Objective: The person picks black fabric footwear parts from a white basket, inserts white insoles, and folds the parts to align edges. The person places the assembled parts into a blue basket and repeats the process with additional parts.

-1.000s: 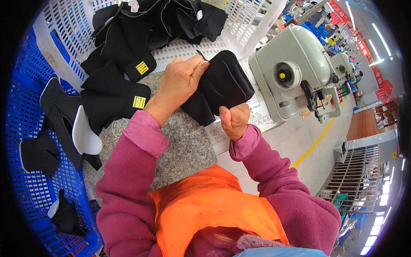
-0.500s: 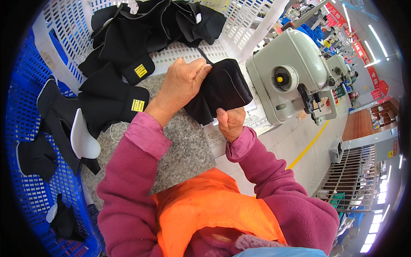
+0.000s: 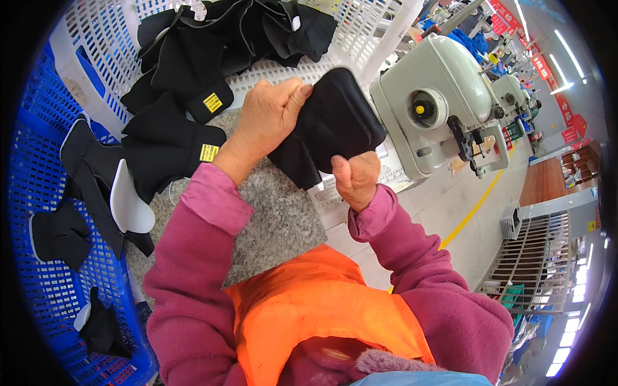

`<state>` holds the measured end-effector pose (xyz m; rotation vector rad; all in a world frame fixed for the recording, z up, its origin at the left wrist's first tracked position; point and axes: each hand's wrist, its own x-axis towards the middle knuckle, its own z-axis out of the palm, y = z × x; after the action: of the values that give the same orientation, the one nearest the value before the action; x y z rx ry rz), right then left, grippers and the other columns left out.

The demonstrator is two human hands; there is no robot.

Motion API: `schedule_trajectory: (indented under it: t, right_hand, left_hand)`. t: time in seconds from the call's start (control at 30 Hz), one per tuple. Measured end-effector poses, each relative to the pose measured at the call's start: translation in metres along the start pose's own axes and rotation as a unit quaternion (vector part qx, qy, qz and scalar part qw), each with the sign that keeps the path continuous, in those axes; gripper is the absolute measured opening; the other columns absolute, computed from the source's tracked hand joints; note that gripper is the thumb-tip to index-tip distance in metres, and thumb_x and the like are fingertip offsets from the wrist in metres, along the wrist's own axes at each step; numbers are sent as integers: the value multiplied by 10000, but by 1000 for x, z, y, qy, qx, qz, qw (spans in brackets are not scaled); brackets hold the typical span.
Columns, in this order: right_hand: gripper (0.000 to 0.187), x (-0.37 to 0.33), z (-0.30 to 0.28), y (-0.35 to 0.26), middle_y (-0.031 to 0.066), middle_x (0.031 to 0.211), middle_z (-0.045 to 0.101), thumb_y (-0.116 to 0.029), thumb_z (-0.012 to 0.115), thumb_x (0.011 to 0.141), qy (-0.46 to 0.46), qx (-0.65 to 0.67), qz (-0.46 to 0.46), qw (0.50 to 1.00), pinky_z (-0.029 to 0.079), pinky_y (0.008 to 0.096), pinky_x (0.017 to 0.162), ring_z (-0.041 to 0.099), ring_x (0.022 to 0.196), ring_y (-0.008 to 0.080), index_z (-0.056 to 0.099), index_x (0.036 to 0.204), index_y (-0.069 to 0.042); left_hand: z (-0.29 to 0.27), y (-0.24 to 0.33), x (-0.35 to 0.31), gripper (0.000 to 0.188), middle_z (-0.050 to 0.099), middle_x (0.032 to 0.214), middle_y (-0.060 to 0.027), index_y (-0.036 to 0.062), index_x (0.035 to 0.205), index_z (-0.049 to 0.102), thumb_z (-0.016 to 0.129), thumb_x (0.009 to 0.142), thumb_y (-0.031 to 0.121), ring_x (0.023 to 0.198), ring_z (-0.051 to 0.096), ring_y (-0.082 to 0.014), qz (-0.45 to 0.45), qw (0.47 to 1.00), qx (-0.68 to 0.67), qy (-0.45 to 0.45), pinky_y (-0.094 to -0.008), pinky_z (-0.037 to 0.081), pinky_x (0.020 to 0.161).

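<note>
Between my hands is a black fabric piece point(image 3: 338, 119) with a rounded, smooth end, held up above the work surface. My left hand point(image 3: 273, 116) is closed on its left edge, the thumb pressed against the curled fingers. Under the lower right edge, my right hand point(image 3: 358, 179) grips the same piece with its thumb up; its other fingers are partly hidden. A loose flap of the fabric hangs down between the hands. Left of my left hand lie similar black fabric pieces point(image 3: 168, 143), two with yellow labels.
A white plastic basket point(image 3: 93, 61) holds several black pieces at the back. The blue basket point(image 3: 48, 305) on the left has more, plus white curved inserts point(image 3: 131, 199). A pale green sewing machine point(image 3: 444, 90) stands close on the right, beside the speckled stone-look tabletop point(image 3: 277, 222).
The rounded end of the black fabric piece has swung up and shows more broadly. My right hand has shifted slightly right and down; both hands keep their hold.
</note>
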<state>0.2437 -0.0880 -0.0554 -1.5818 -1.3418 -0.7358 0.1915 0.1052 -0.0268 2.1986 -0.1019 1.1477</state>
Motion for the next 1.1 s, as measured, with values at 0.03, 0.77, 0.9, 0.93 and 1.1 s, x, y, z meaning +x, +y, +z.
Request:
schedule_trajectory:
  t: [0.03, 0.77, 0.9, 0.93, 1.1]
  right_hand:
    - [295, 4, -7, -3, 89, 515, 484, -45, 683, 798, -11, -28, -19, 999, 344, 407, 448, 477, 442, 302, 492, 574, -72]
    - [323, 25, -14, -8, 103, 504, 482, -30, 719, 795, -47, 1, 45, 998, 376, 381, 430, 501, 433, 282, 497, 563, -53]
    - [321, 28, -19, -9, 102, 525, 463, -24, 724, 778, -64, -37, -11, 997, 384, 395, 434, 508, 457, 285, 471, 585, -60]
    - [322, 29, -20, -10, 101, 523, 461, -24, 724, 778, -68, -49, -15, 996, 387, 396, 436, 510, 458, 285, 469, 585, -60]
    - [327, 32, -24, -20, 99, 519, 467, -42, 724, 787, -76, -64, -15, 995, 398, 392, 435, 510, 450, 285, 469, 583, -62]
  left_hand:
    - [1, -1, 0, 438, 460, 592, -177, 27, 710, 472, 505, 1007, 347, 567, 470, -399, -32, 999, -38, -6, -421, 368, 525]
    - [29, -3, -38, 420, 482, 633, -205, -6, 753, 494, 470, 1031, 308, 567, 459, -389, -151, 984, -95, 21, -418, 379, 547]
    - [29, -3, -34, 420, 470, 628, -211, 2, 749, 478, 469, 1032, 313, 571, 450, -411, -121, 991, -51, 22, -431, 373, 536]
    - [29, -2, -34, 419, 468, 628, -214, 3, 751, 475, 471, 1032, 314, 573, 449, -416, -127, 990, -55, 25, -433, 371, 533]
    - [32, 2, -43, 402, 478, 634, -222, 8, 756, 479, 484, 1025, 307, 586, 462, -438, -151, 986, -69, 24, -443, 365, 521]
